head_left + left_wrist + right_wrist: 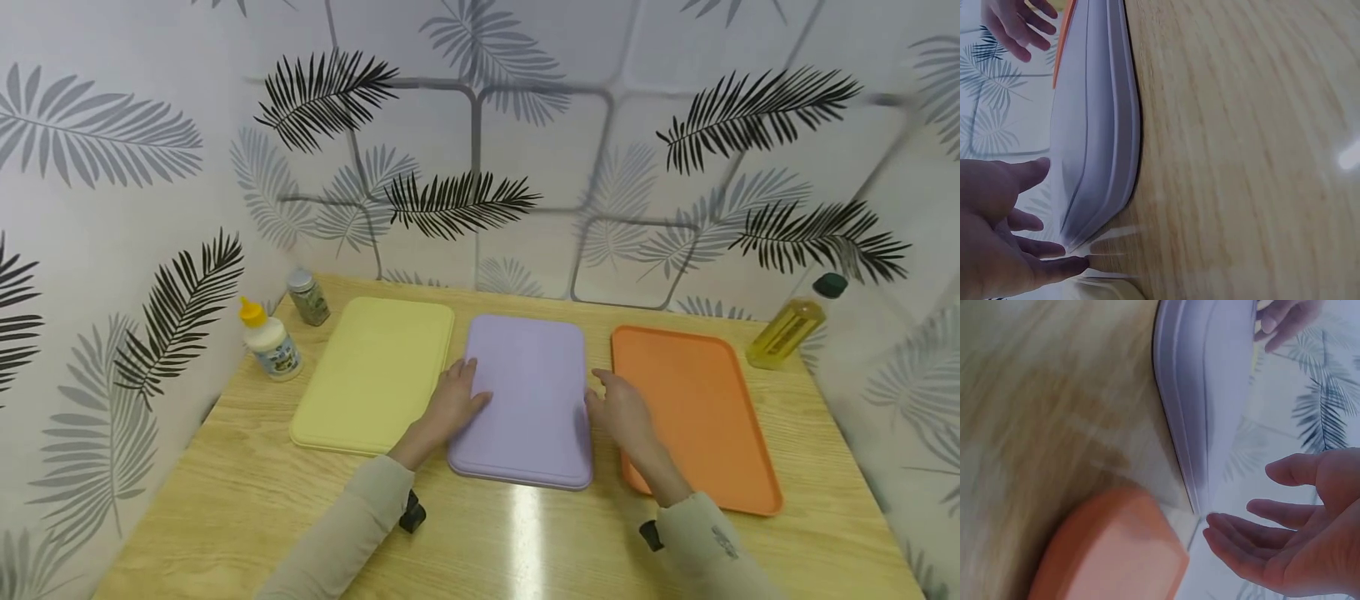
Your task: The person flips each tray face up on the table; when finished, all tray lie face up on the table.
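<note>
Looks to flank the lilac tray at mid-frame, flat on the tabletop, with left hand and right hand, probably for even two-sided control; has fingers relaxed and parted, gripping nothing.

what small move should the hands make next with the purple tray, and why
Probably curl the left hand and right hand in against the side edges of the purple tray: they flank it on either side, yet both wrist views show extended fingers not curled around it.
</note>
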Demonstrator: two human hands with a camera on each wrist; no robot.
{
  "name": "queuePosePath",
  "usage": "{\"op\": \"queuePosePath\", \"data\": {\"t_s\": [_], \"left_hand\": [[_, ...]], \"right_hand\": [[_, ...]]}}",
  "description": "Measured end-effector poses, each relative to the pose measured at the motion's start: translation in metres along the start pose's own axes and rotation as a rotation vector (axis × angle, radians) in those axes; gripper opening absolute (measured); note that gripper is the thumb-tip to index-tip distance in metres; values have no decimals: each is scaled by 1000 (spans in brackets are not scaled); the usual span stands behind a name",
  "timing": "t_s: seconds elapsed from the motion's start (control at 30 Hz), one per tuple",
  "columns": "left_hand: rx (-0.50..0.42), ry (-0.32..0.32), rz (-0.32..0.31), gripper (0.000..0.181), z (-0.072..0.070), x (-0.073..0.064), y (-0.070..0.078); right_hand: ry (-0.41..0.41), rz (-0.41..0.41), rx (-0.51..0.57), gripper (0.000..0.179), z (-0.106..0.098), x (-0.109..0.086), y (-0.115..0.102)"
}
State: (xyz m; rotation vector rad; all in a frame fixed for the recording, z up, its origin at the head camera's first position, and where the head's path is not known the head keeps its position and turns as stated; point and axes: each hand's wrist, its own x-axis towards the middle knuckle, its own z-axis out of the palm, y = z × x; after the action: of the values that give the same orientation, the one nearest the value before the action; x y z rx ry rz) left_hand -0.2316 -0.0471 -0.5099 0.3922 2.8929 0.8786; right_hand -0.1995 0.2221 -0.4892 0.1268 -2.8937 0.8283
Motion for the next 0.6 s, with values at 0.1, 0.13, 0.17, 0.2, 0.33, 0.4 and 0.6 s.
{"op": "queuePosePath", "data": {"t_s": [0.1, 0.13, 0.17, 0.2, 0.33, 0.4, 0.6], "left_hand": [[-9, -20, -8, 70, 1, 1, -3], [-7, -26, -9, 71, 1, 2, -4], [-4, -29, -7, 72, 1, 3, -5], [0, -32, -9, 72, 1, 4, -5], [-5, -47, -20, 72, 0, 7, -6], [-26, -56, -29, 72, -1, 9, -5], [-22, -76, -39, 71, -3, 12, -4]], "right_hand": [[-14, -31, -36, 41, 14, 4, -7], [-23, -31, -45, 42, 17, 5, -8], [-34, -32, -52, 42, 21, 6, -10], [-31, -37, -71, 42, 24, 8, -12], [-58, 3, -97, 40, 31, 11, -17], [-59, 16, -115, 35, 34, 12, -17], [-73, 35, -145, 33, 38, 15, -15]]}}
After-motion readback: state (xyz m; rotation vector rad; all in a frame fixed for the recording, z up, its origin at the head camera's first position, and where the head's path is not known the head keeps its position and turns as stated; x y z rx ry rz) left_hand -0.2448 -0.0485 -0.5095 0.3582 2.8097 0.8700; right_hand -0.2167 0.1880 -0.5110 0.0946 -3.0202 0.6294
